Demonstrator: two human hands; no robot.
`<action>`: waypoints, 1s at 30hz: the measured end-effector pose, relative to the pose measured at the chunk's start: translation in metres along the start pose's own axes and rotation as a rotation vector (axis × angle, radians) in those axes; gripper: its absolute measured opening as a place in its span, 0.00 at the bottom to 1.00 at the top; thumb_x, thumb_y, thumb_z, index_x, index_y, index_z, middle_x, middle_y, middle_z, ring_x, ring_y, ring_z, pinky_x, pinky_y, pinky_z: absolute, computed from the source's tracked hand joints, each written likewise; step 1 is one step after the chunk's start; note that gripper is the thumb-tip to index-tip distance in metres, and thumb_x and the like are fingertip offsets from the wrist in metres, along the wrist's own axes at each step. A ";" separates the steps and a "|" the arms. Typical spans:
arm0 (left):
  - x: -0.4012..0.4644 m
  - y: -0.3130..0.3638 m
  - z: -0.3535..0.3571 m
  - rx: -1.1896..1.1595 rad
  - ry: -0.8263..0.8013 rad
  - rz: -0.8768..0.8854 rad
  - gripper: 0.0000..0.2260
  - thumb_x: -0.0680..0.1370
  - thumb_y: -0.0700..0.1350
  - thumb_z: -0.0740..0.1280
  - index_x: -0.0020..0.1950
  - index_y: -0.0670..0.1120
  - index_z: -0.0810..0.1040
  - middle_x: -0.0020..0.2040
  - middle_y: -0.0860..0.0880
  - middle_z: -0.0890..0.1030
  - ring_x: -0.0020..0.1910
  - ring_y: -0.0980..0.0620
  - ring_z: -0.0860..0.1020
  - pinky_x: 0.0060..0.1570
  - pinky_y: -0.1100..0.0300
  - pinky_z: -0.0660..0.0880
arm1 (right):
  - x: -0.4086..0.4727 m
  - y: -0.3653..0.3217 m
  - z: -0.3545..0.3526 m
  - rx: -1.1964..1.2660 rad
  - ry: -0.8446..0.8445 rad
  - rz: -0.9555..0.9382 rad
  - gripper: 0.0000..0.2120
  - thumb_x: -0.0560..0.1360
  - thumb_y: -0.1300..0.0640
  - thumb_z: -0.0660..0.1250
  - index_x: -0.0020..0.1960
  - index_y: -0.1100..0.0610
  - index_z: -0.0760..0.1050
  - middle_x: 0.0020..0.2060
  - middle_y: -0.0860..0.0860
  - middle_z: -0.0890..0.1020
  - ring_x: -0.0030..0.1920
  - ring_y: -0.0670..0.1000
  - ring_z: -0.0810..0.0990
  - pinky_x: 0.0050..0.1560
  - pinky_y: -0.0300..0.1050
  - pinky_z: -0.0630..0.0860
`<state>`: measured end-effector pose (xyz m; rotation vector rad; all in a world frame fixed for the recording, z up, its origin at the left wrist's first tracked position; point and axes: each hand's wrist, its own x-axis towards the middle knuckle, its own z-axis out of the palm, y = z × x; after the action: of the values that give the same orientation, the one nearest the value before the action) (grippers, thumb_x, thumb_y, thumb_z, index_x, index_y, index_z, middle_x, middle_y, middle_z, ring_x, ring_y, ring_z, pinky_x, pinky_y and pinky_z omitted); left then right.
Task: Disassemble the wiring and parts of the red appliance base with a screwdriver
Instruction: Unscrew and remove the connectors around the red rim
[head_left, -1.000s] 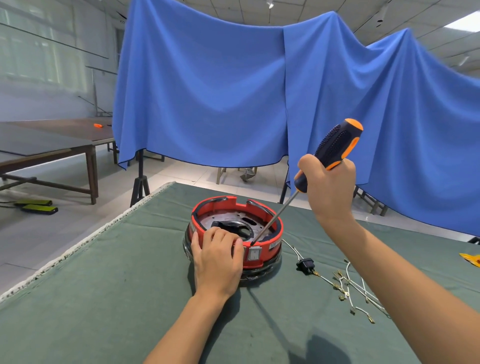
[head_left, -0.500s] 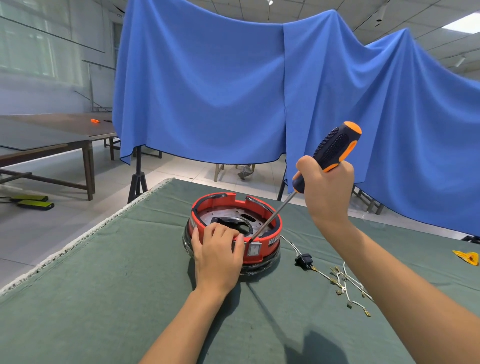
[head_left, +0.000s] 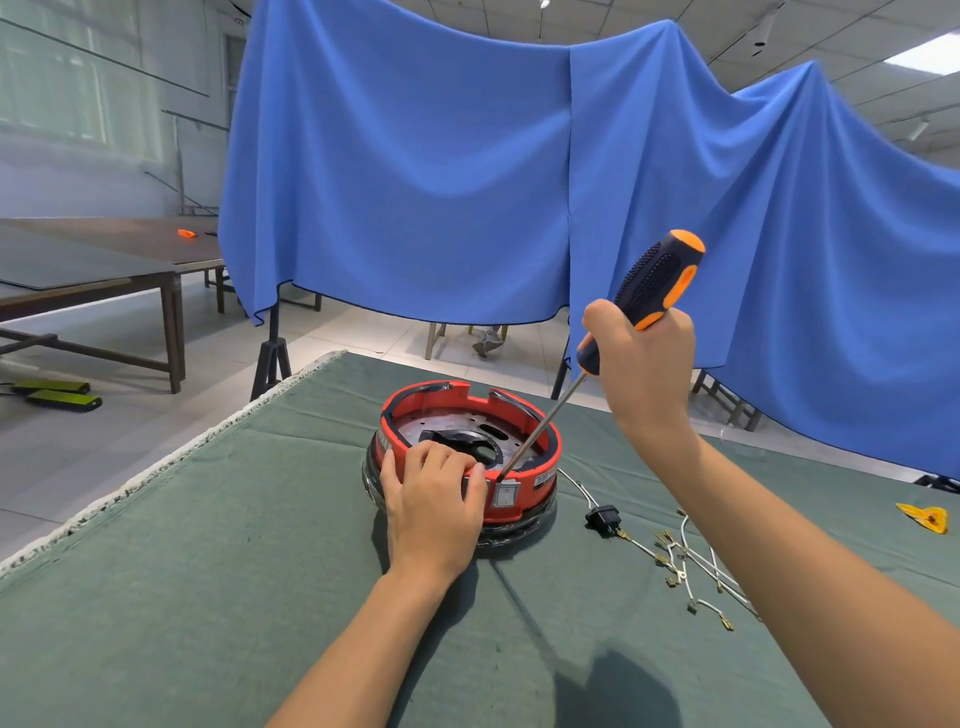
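Round red plastic appliance base (head_left: 524, 470) on green-clothed bench (head_left: 208, 545), gripped at near rim by left hand (head_left: 434, 506). Beyond, right hand (head_left: 641, 364) wrapped round black-and-orange screwdriver (head_left: 652, 283), tip at near rim above switch.

Both forearms are bare from the lower edge of the view up to the wrists; no sleeve, cuff, watch, bracelet or glove shows on either. The left hand (head_left: 434, 512) is ungloved, with short, unpainted nails and no rings on the fingers in view. The right hand (head_left: 644, 358) is likewise ungloved, seen from the back, its knuckles and wrist plain and without rings. No clothing at all reaches into the view.
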<state>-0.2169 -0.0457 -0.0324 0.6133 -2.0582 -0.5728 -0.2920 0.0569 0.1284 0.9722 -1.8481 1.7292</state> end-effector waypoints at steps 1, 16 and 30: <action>0.000 0.000 0.000 0.002 0.001 -0.001 0.10 0.78 0.48 0.60 0.46 0.48 0.81 0.47 0.53 0.79 0.56 0.50 0.73 0.69 0.45 0.54 | 0.004 0.001 0.002 -0.014 -0.005 0.010 0.17 0.63 0.55 0.62 0.34 0.71 0.71 0.22 0.53 0.75 0.23 0.47 0.72 0.29 0.46 0.73; 0.001 -0.002 0.004 0.026 0.019 0.016 0.21 0.79 0.55 0.50 0.44 0.49 0.80 0.45 0.53 0.79 0.55 0.50 0.74 0.68 0.43 0.56 | 0.024 0.025 0.069 -0.308 -0.196 0.078 0.13 0.63 0.46 0.62 0.26 0.54 0.64 0.21 0.48 0.71 0.33 0.56 0.82 0.28 0.40 0.66; 0.002 -0.003 0.007 0.024 -0.007 -0.023 0.14 0.77 0.51 0.56 0.44 0.50 0.80 0.46 0.54 0.79 0.57 0.52 0.72 0.69 0.47 0.51 | 0.017 -0.008 0.026 -0.076 0.015 -0.059 0.15 0.60 0.55 0.61 0.29 0.65 0.60 0.25 0.63 0.65 0.27 0.61 0.65 0.27 0.53 0.69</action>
<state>-0.2229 -0.0482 -0.0367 0.6511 -2.0697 -0.5653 -0.2934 0.0287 0.1429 0.9720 -1.8424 1.6158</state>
